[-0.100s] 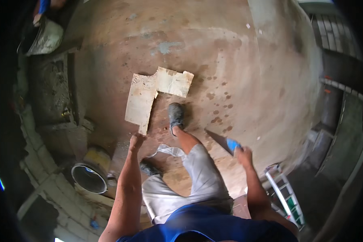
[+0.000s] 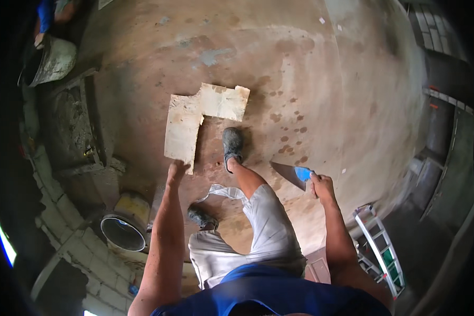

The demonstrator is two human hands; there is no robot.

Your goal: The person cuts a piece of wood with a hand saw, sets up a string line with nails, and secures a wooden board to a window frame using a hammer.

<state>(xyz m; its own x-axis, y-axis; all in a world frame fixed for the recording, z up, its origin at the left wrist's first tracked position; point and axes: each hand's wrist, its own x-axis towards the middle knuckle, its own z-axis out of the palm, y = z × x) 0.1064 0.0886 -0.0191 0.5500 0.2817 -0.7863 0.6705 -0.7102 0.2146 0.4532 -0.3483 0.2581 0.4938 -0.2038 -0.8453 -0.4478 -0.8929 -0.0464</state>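
The right hand (image 2: 322, 187) grips one blue-handled, pointed metal trowel (image 2: 293, 175), tip toward ten o'clock. One off-white, L-shaped board (image 2: 183, 126) lies at eleven o'clock; the left hand (image 2: 178, 170) meets its seven-o'clock end, grip unclear.

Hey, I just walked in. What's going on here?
Someone stands on a stained floor, the left hand gripping the lower end of a pale L-shaped sheet and the right hand holding a blue-and-dark trowel, clear of the sheet. Whether the sheet is lifted is hard to tell. At upper left, another person's hand is at a tilted bucket.
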